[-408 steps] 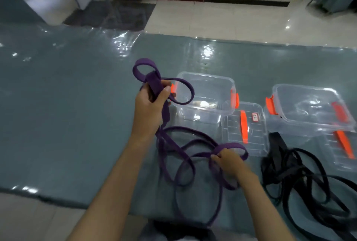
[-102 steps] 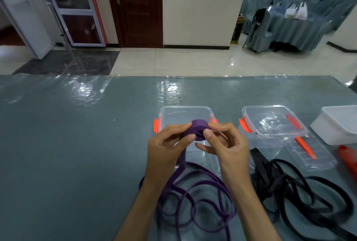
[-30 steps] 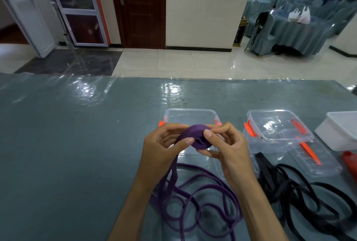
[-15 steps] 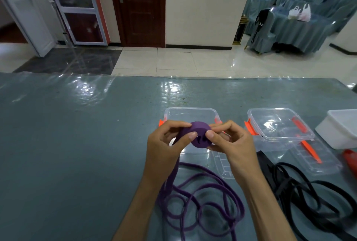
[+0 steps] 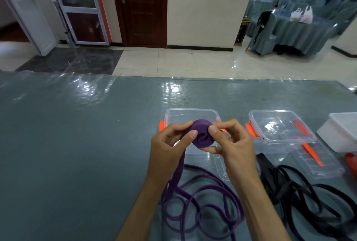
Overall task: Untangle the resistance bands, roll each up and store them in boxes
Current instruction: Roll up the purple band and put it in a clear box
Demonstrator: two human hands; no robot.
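Observation:
Both hands hold a rolled-up part of the purple resistance band [image 5: 202, 134] above the table. My left hand [image 5: 170, 148] pinches the roll's left side and feeds the strap. My right hand [image 5: 231, 146] grips the roll from the right, thumb on its face. The loose purple strap hangs down and lies in loops on the table below my wrists. A clear box with orange latches [image 5: 190, 114] sits just behind the roll. A second clear box [image 5: 280, 126] stands to its right, with its lid [image 5: 316, 165] flat beside it. A tangled black band [image 5: 301, 204] lies at the lower right.
A white bin [image 5: 342, 132] sits at the right edge, with a red object [image 5: 351, 163] in front of it. Another clear lid [image 5: 221, 165] lies under my right hand. The grey-green table [image 5: 77, 144] is covered with shiny plastic film. Beyond it are tiled floor and doors.
Over the last second the purple roll has been turned between my fingers and looks slightly thicker. The hands stay in front of the left clear box.

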